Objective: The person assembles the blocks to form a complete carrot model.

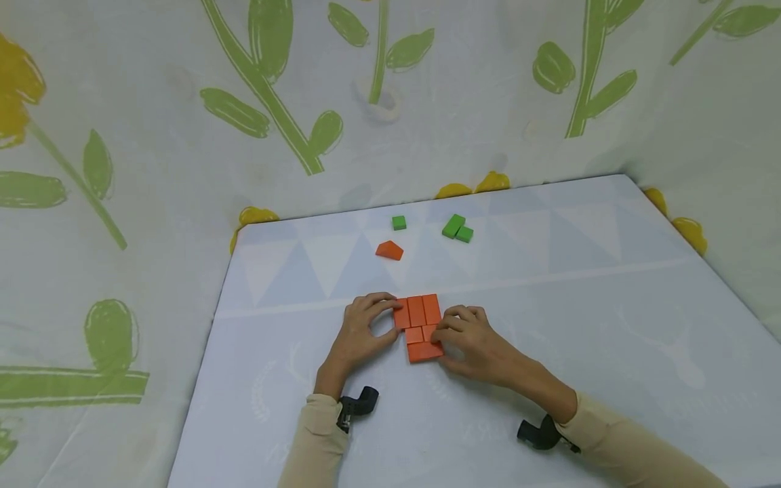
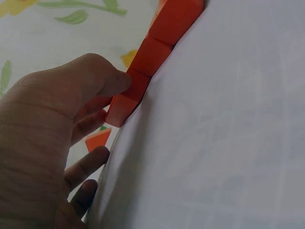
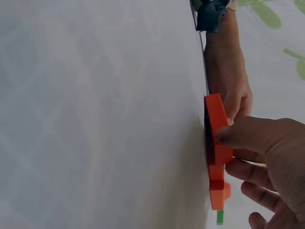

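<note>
Several orange blocks lie side by side mid-table, three upright ones (image 1: pixel 417 312) behind, two small ones (image 1: pixel 414 335) in the middle and a wider block (image 1: pixel 422 352) in front. With thumb and index finger, my left hand (image 1: pixel 360 335) pinches the leftmost block (image 1: pixel 401 317) of the back row; the left wrist view shows its thumb against that block (image 2: pixel 125 106). My right hand (image 1: pixel 478 346) grips the right side, index finger over the right small block. In the right wrist view its thumb lies against the front block (image 3: pixel 215 112), which partly hides the others.
Behind the orange blocks lie an orange angled block (image 1: pixel 389 250), a small green block (image 1: pixel 399 223) and two green blocks (image 1: pixel 453 226) touching each other. The white patterned table (image 1: pixel 293 407) ends at a flower-printed cloth (image 1: pixel 171 135) along the back and sides.
</note>
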{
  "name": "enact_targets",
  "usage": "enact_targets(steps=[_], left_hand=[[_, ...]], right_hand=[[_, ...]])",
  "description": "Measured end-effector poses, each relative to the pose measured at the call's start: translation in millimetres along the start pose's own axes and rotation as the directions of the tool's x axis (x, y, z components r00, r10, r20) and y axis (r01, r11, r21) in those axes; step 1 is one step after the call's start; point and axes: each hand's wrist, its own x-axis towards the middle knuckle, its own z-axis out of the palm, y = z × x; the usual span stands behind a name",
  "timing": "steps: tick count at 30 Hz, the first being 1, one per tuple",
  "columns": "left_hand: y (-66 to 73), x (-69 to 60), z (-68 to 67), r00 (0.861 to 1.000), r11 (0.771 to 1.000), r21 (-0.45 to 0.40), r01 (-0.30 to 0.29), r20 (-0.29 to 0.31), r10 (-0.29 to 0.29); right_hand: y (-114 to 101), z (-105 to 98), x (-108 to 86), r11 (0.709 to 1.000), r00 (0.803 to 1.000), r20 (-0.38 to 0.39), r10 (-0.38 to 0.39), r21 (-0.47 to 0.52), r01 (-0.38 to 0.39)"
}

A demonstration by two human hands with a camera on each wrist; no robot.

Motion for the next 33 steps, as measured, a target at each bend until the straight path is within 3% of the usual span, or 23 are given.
enact_targets(steps=[14, 19, 26, 33], left_hand=[[-2.3, -0.3, -1.9, 1.0, 1.0, 0.031, -0.005, 0.002, 0.005], [-2.9, -0.6, -3.3, 1.0, 1.0, 0.018, 0.001, 0.002, -0.001], [-2.4, 0.7, -5.0, 1.0, 1.0, 0.02, 0.01, 0.02, -0.011], [-0.4, 0.0, -1.2, 1.0, 1.0, -0.009, 0.01, 0.018, -0.01]], right_hand=[[6.0, -3.7, 3.9, 1.0, 1.0, 0.002, 0.02, -0.005, -0.02], [19.1, -14.2, 16.4, 0.994, 0.994, -0.006, 0.105, 0.015, -0.105], [47.5, -27.7, 59.3, 0.95, 0.949, 0.035, 0.313, 0.001, -0.313], [76.9, -15.7, 112.2, 0.902, 0.899, 0.085, 0.43, 0.009, -0.432]])
